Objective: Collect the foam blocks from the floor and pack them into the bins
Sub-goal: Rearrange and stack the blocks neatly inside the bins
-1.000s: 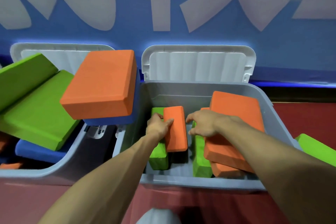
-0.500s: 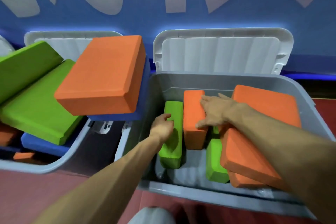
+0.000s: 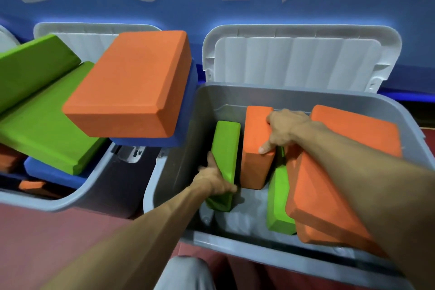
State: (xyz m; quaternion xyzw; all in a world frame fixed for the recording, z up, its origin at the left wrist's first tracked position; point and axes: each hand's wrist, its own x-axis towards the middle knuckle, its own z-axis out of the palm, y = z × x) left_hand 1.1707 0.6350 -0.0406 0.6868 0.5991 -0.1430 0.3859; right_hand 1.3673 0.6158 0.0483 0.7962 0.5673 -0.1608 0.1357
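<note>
Inside the right bin point(image 3: 294, 259), we are at the arranging step: our left hand point(image 3: 211, 179) grips a green block point(image 3: 226, 155) standing on edge near the bin's left wall, while our right hand point(image 3: 284, 132) clasps the upright orange block point(image 3: 255, 160) just beside it. Next, we judge, both blocks need pressing together toward that wall, freeing room for more.

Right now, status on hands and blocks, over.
Left hand grips green block in bin. Right hand holds orange block beside it. Large orange block leans alongside.
</note>
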